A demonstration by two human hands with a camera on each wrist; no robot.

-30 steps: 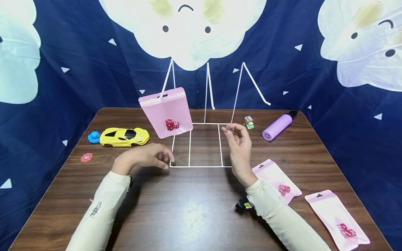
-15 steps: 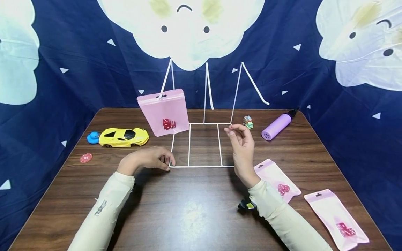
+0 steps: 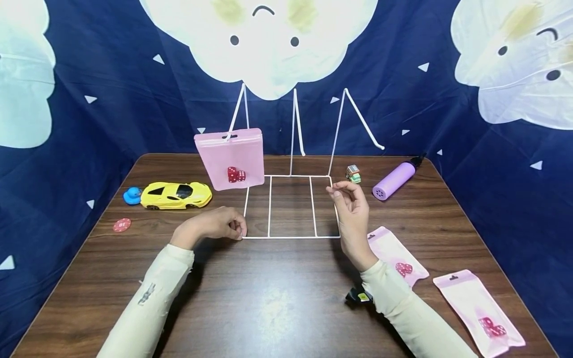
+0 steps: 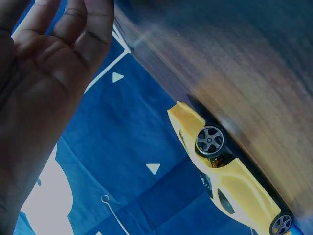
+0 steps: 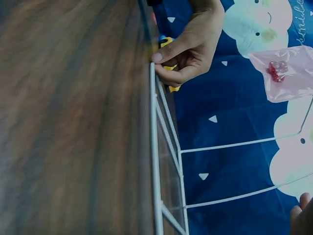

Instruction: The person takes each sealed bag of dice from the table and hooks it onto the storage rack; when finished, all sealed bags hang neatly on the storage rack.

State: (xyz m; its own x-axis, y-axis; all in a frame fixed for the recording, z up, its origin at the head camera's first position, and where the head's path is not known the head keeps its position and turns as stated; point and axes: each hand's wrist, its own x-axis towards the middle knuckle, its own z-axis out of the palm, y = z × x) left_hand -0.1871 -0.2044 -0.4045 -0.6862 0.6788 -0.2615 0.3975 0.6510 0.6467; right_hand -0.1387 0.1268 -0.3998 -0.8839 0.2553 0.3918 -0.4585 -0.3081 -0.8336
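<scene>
A white wire display rack (image 3: 291, 237) stands on the table with three upright hook arms. My left hand (image 3: 212, 226) pinches the front left corner of its base between thumb and finger, as the right wrist view shows. From the left hook arm hangs a pink zip bag (image 3: 233, 151) with red dice (image 3: 236, 174) at its bottom. My right hand (image 3: 351, 219) hovers by the base's right side, fingers loosely bent, with nothing seen in it. Two more pink dice bags lie to the right: the nearer-hand bag (image 3: 389, 248), partly behind my forearm, and the outer bag (image 3: 474, 303).
A yellow toy car (image 3: 176, 195), a blue rubber duck (image 3: 132, 196) and a red chip (image 3: 122, 225) sit at the left. Behind my right hand are a small toy vehicle (image 3: 353, 173) and a purple pump (image 3: 395, 181). A blue cloud-print cloth (image 3: 112, 99) surrounds the table.
My left hand has shifted slightly right and its fingers have closed on the rack's front left corner. My right hand has drifted right. The hanging bag has swung a little left.
</scene>
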